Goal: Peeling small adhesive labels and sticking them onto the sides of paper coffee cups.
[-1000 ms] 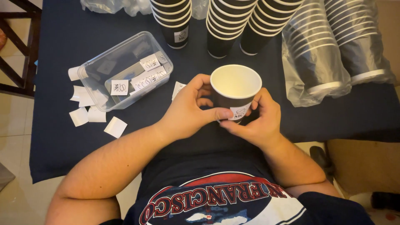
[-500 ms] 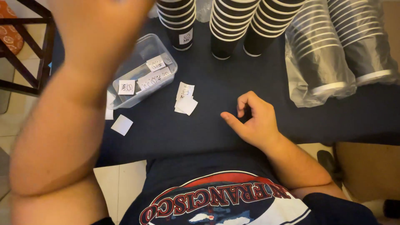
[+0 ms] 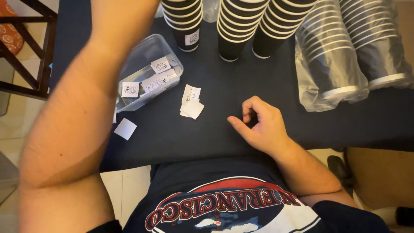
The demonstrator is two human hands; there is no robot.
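The fingers (image 3: 249, 113) of the right hand (image 3: 261, 127) are curling loosely inward, grasping nothing, with the thumb stretching out to the left and the heel of the hand lying on the dark blue cloth of the desk (image 3: 224, 82). Just to the left of that thumb, a small pile of white paper labels (image 3: 190, 102) is lying on the cloth, apart from the hand; the top slips are showing a small printed mark. Further left, a clear plastic container (image 3: 148, 75) is sitting at an angle, holding more white labels inside, and 1 blank white slip (image 3: 125, 128) is lying near the desk's front edge below it. The left hand is reaching up and out of the top of the view, so its fingers are not showing and I cannot tell whether they are holding anything; only the left forearm (image 3: 82, 108) is crossing the left side of the view, close to the camera. Beyond the right hand, 3 stacks of black paper cups (image 3: 235, 30) with white rims are standing upright along the far side of the desk, the leftmost one wearing a white label on its bottom cup. To the right, more stacked cups in clear plastic sleeves (image 3: 345, 56) are lying on their sides. A dark wooden chair (image 3: 30, 51) is standing at the far left.
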